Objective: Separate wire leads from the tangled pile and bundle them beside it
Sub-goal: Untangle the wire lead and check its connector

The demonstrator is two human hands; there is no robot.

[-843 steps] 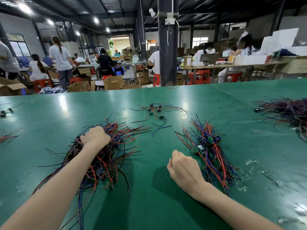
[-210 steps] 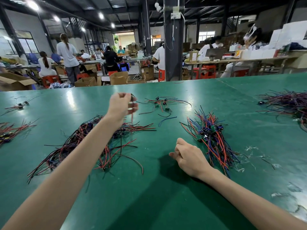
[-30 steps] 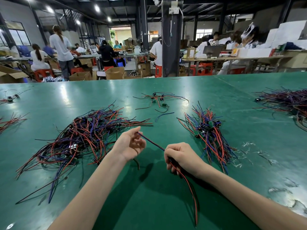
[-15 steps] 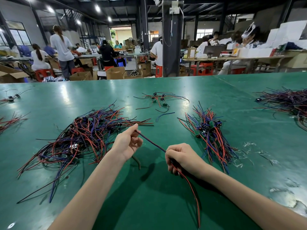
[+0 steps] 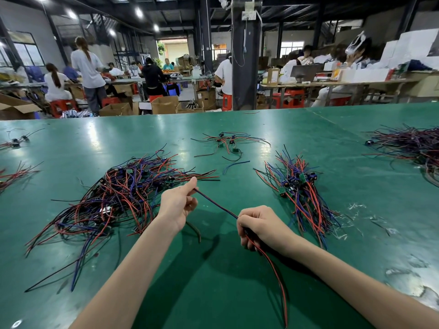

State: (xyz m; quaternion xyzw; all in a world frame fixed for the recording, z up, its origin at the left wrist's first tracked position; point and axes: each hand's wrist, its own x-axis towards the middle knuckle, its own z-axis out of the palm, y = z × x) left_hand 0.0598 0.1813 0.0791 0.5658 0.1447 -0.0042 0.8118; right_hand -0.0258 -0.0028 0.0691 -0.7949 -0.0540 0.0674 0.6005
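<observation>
Well, a big green counter (image 5: 332,138) fills the near part of the room. At its far left edge lie a few loose wires (image 5: 16,172). Next comes the pile (image 5: 118,198), a wide tangle of red, blue and black wires. Just right of it is the left hand (image 5: 177,205). Its thumb and first finger pinch one end of a lead (image 5: 216,205), and the other fingers are curled in. The lead runs straight to the right hand (image 5: 261,224). That hand is a fist round the lead, and red and black tails hang out under it toward the near edge. Farther back, in the middle, sits a small group of wires (image 5: 228,143). Right of the hands lies the bundle (image 5: 301,193), near the right hand but not touching it. A second heap (image 5: 408,143) sits at the far right edge.

Behind the counter is a big dark hall with bright lamps (image 5: 139,12). People (image 5: 88,67) sit and stand at long tables on the left. Brown boxes (image 5: 164,104) and red stools (image 5: 288,98) are on the floor. A dark post (image 5: 245,67) stands in the middle. White boxes (image 5: 403,51) are stacked on the right.

Half a second ago both hands held the lead the same way. Seven seconds ago the left hand was up over the pile, and the right hand lay on the counter by the bundle.
</observation>
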